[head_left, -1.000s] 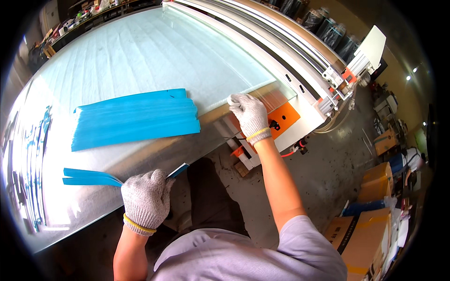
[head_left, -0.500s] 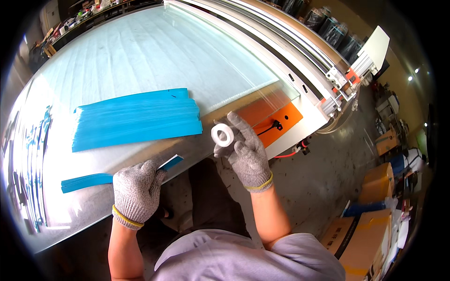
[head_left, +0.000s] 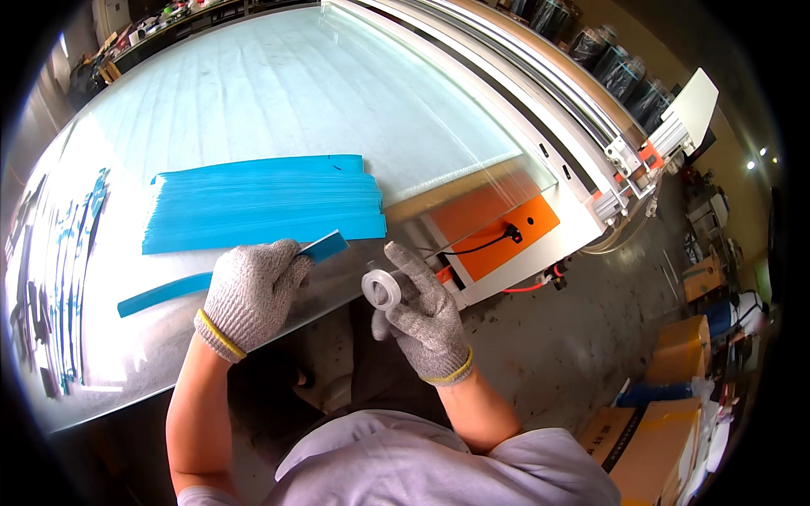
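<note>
My left hand point(head_left: 256, 285), in a grey knit glove with a yellow cuff, is closed round a blue strip or thin bundle of strips point(head_left: 164, 293). One end sticks out to the left, and the other end, with a pale edge, points toward my right hand. My right hand point(head_left: 426, 320), gloved alike, grips a small roll of clear or whitish tape point(head_left: 381, 290) with the fingers partly spread. The roll is held just off the table's near edge. Beyond my left hand lies a wide stack of blue strips point(head_left: 266, 205) on the glass-topped table point(head_left: 278, 93).
Narrow dark and blue offcuts point(head_left: 72, 278) lie along the table's left side. At right are an orange panel point(head_left: 510, 236) with a black cable and a white machine rail point(head_left: 472, 76). Cardboard boxes point(head_left: 650, 447) stand on the floor at lower right.
My left hand has moved forward with the blue strip, closer to the stack. My right hand has come down and left with the tape roll. The view has shifted slightly.
</note>
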Tool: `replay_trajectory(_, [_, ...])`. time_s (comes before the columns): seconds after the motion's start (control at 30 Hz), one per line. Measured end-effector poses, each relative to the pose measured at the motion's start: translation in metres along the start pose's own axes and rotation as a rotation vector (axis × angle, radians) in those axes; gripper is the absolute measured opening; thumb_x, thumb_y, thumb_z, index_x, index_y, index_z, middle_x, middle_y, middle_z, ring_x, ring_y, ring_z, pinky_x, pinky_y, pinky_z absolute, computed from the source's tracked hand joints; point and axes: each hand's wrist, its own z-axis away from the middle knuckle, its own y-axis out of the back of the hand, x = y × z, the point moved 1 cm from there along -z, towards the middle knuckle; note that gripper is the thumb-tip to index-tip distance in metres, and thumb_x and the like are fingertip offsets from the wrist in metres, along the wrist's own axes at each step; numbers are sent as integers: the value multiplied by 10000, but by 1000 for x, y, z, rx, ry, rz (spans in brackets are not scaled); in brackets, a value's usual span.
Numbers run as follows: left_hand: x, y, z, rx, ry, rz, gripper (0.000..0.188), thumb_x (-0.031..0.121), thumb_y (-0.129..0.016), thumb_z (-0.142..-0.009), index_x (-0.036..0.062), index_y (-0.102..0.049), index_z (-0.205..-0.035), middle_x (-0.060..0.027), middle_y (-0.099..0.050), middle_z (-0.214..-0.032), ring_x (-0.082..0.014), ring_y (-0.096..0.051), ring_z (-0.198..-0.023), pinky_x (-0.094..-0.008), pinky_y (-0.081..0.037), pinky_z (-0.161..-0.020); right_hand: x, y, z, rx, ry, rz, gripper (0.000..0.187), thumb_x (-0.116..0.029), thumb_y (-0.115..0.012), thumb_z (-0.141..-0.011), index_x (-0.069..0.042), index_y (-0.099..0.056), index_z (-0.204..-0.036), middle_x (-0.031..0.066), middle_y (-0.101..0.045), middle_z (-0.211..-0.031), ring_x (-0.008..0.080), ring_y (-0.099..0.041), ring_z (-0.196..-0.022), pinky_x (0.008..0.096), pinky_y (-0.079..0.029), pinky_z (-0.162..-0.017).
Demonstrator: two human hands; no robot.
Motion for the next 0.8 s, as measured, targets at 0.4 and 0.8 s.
replay_trajectory(0.4, [11, 7, -10, -221, 23, 188, 206, 169, -601, -983, -19, -681, -961, -197, -686, -769, -367, -682, -713, -433, -532, -677, 8, 1, -4, -54, 183, 276, 402, 35, -639, -958, -10, -586, -1354, 89, -683, -1047, 190, -689, -992, 315, -552, -914])
replay_trajectory(0.8, [6, -2, -13, -370, 144, 387, 290, 216, -593, -1014, -35, -694, -909, -158, -693, -750, -261, -623, -633, -385, -520, -664, 7, -14, 3, 23, 216, 566, 160, 96, -646, -923, 30, -732, -1041, 67, -740, -958, 101, -676, -822, 246, -548, -745])
